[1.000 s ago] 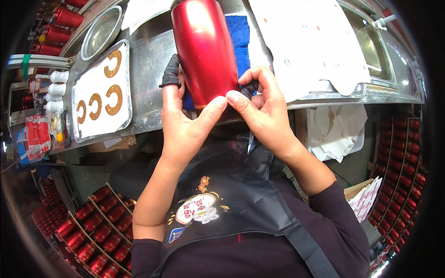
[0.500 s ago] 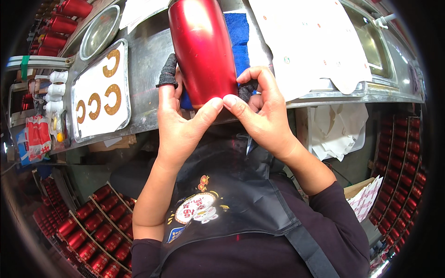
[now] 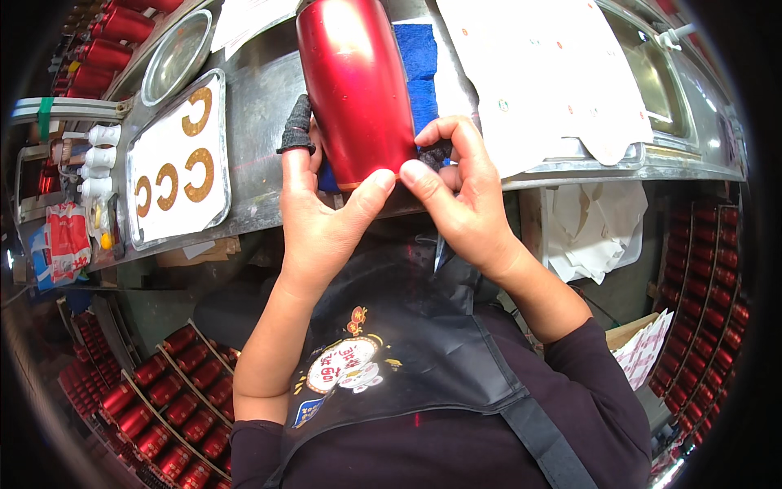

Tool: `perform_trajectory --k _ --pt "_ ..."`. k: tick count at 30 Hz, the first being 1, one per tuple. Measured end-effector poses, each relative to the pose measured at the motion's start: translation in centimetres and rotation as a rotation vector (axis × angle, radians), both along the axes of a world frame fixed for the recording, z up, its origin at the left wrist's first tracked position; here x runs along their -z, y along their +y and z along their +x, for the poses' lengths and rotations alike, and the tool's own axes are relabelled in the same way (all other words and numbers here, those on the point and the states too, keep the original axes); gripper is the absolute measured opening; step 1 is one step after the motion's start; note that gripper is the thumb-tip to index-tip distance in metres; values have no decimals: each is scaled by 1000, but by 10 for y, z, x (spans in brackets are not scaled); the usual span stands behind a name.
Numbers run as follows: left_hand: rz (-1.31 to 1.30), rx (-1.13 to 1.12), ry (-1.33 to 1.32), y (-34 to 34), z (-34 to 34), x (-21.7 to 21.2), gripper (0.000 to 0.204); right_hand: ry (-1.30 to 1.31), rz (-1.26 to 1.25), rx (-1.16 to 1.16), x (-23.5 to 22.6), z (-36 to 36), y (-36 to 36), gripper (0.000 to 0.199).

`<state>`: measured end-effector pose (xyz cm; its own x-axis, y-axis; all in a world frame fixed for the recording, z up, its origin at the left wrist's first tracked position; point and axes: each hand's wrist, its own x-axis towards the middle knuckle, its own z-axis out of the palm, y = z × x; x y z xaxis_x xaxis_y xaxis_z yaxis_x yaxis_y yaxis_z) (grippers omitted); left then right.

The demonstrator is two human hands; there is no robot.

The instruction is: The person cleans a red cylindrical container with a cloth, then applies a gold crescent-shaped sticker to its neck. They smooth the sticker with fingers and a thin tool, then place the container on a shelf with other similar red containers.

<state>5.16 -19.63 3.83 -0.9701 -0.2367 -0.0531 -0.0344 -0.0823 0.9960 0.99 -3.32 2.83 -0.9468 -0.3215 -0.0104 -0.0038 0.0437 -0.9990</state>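
Note:
A large glossy red bottle (image 3: 354,90) lies with its near end toward me, on a blue cloth (image 3: 421,77) on the metal table; its far end runs out of view at the top. My left hand (image 3: 322,220) closes on the near end from the left, thumb on the lower rim. A black cot covers one of its fingertips. From the right, my right hand (image 3: 468,200) grips the same end, its thumb also at the rim and its index finger bent against the side. Fingers under the bottle are partly hidden.
To the left, a tray (image 3: 225,163) carries several gold C-shaped stickers beside a round metal bowl (image 3: 175,57). White sheets (image 3: 546,81) with small printed marks cover the table's right. Racks of red bottles (image 3: 175,399) stand low at left and at right.
My thumbs have moved a little apart; their tips met at the bottle's rim before and now leave a small gap. The bottle has barely moved.

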Motion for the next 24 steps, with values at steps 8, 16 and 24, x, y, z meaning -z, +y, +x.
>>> perform_trajectory --k 8,16,24 --pt "-84 -4 -36 2 2 2 84 87 68 -12 4 -1 -2 22" --pt "-80 4 -33 1 3 0 85 -18 -6 -43 5 0 2 19" --pt "-269 -71 -18 12 0 3 75 22 40 -29 3 1 0 23"
